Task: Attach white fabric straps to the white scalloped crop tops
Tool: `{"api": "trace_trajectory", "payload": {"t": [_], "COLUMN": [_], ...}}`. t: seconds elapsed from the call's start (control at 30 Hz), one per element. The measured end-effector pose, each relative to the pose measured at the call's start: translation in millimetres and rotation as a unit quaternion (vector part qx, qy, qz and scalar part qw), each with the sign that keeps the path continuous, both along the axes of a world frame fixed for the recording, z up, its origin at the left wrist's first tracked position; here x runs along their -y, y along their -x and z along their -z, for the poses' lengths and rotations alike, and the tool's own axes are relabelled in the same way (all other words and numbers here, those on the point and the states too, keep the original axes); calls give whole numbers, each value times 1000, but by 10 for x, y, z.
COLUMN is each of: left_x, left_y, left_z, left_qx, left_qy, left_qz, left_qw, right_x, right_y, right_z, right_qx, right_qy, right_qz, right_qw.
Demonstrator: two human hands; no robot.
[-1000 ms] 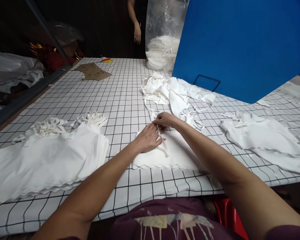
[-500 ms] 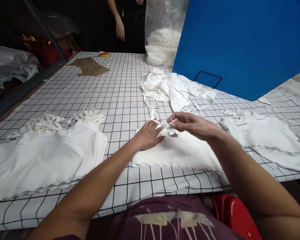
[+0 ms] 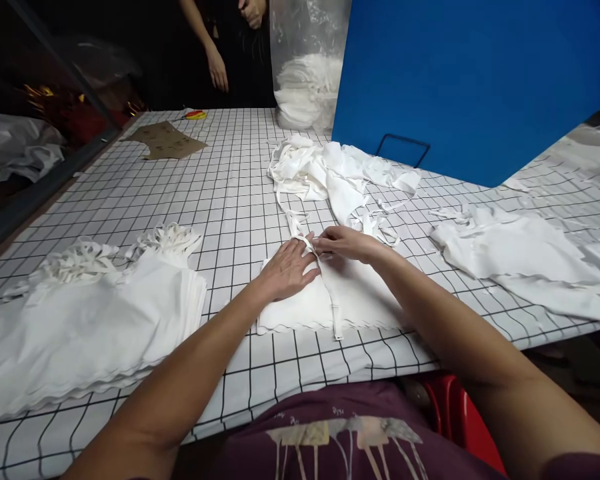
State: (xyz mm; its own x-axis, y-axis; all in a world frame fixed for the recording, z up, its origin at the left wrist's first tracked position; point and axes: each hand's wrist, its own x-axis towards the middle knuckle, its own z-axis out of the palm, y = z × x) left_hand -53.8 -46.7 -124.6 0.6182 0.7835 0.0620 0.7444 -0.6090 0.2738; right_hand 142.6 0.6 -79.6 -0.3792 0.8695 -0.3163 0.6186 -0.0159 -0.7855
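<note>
Back beside the left hand (image 3: 289, 272), whose fingers are lying spread on the white cloth (image 3: 295, 313) on the desk (image 3: 230, 177), the right hand (image 3: 347, 244) is pinching the white strap (image 3: 336, 317), which is now trailing past the cloth's near edge, seemingly straighter to work with.

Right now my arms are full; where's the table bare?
Bare: checked cloth between the brown cutout and tangled white pile. Crowded: the near side: left stack, middle fabric beneath left hand and right hand, right pile.
</note>
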Motion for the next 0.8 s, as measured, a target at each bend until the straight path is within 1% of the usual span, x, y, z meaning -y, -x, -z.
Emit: {"api": "trace_trajectory", "payload": {"t": [0.1,0.17,0.2,0.27,0.33,0.4,0.47,0.53,0.63,0.73,0.8], "left_x": [-2,-7,-10,-15,-17,-15,-13,-13,-17,-20,-21], "left_y": [-11,-13,-12,-4,5,11,12,11,7,5,6], "left_z": [-24,-26,-22,-9,4,9,9,7,3,-6,-19], "left_qx": [-6,-5,-1,10,17,16,11,7,6,9,17], "left_qy": [8,6,4,9,25,37,36,31,32,33,22], "left_qz": [-3,-1,2,3,2,-1,-3,-5,-5,-8,-5], "left_qw": [1000,1000,1000,1000,1000,999,999,999,999,999,1000], "right_x": [-54,-20,15,111,233,363,481,574,659,672,627], "right_y": [231,277,261,155,-26,-242,-455,-637,-821,-888,-863], "right_z": [63,64,47,-31,-156,-297,-410,-473,-483,-446,-413], "right_qx": [26,4,-25,-98,-141,-138,-116,-102,-107,-131,-155], "right_qy": [-22,-19,-5,37,62,62,60,74,97,108,110], "right_qz": [-10,-11,-19,-68,-151,-221,-257,-273,-291,-294,-263], "right_qw": [999,1000,999,992,976,963,958,954,946,941,946]}}
